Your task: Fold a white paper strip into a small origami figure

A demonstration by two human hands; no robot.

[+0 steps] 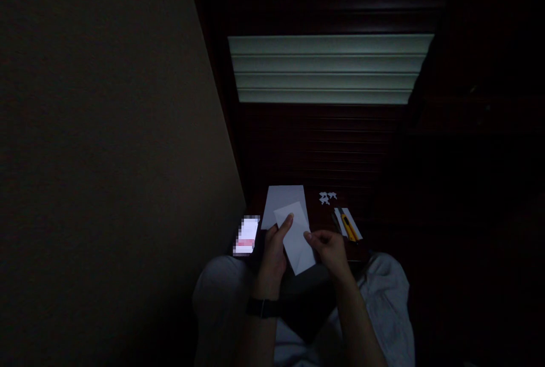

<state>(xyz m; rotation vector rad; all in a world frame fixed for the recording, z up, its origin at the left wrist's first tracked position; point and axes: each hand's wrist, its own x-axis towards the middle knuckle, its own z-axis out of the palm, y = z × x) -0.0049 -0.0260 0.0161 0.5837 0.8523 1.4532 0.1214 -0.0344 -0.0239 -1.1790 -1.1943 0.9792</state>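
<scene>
A folded white sheet of paper (296, 245) is held up over the small dark table, tilted with its top toward the left. My left hand (276, 250) is closed round its left edge, the thumb lying flat on the front and the other fingers hidden behind. At the right edge, my right hand (330, 246) pinches the paper between thumb and forefinger. Behind it, a larger white sheet (272, 199) lies on the table. Small white paper cut-outs (326, 199) sit at the back right.
A yellow utility knife (349, 226) rests on a white paper piece (340, 212) at the right. On the left lies a lit phone (247, 236), its screen blurred. A wall (128, 128) rises close on the left; a slatted panel (332, 69) stands ahead. The room is dim.
</scene>
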